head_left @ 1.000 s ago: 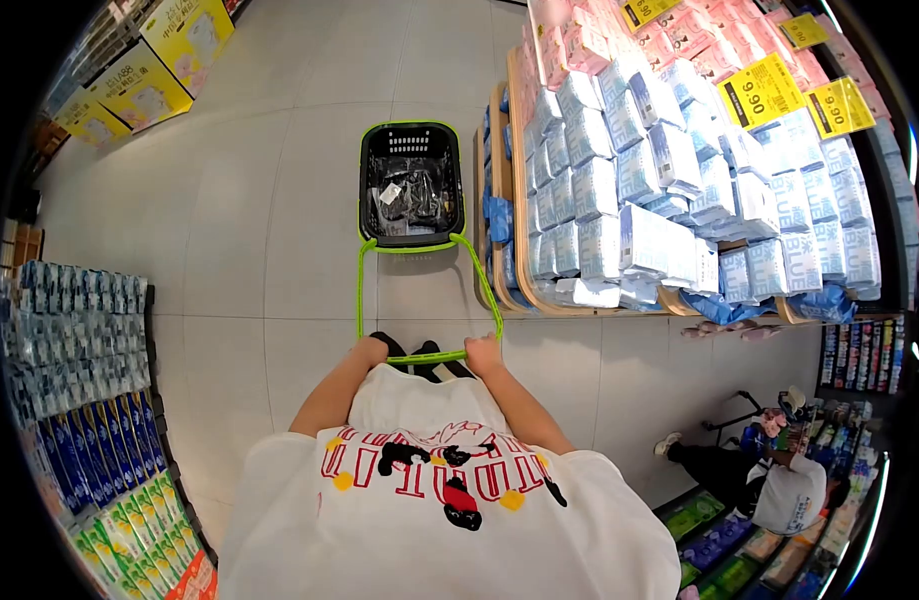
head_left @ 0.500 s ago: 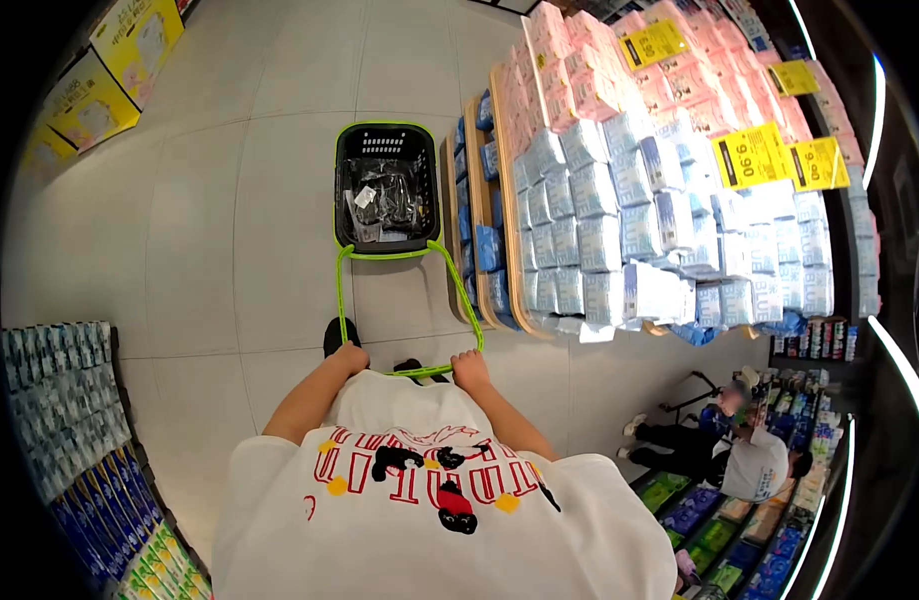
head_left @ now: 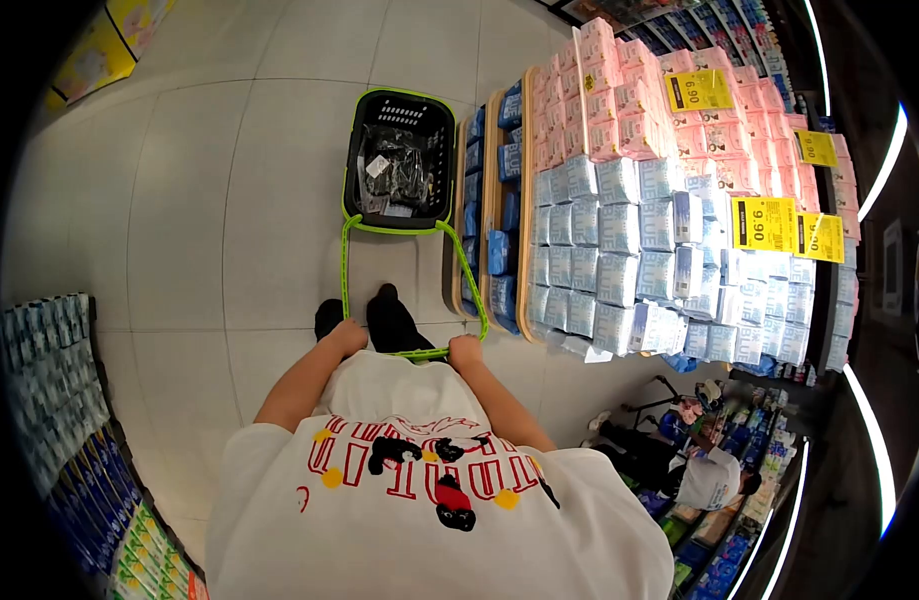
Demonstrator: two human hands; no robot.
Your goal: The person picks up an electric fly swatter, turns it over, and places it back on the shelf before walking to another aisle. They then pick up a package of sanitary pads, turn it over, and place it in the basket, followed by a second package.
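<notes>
Both my hands are closed on the green handle (head_left: 345, 270) of a black shopping basket (head_left: 357, 160). My left hand (head_left: 350, 337) grips its near left corner, and my right hand (head_left: 466, 350) grips the near right corner. The basket sits on the floor ahead of my feet, with its green rim facing up. Inside lie dark plastic-wrapped packages (head_left: 394, 178) with a small white label. The handle's near bar passes in front of my waist.
A display stacked with pink packs (head_left: 619, 100) and blue-white packs (head_left: 619, 230) stands close right of the basket. Shelves of packs (head_left: 54, 370) are at the left edge. A person (head_left: 709, 478) in a white top is at the lower right, beside shelving. Yellow boxes (head_left: 94, 60) stand upper left.
The pink and blue-white display has shifted rightward and a little down in view, the basket slightly up and right. One of my feet now shows further forward. Both hands still hold the handle.
</notes>
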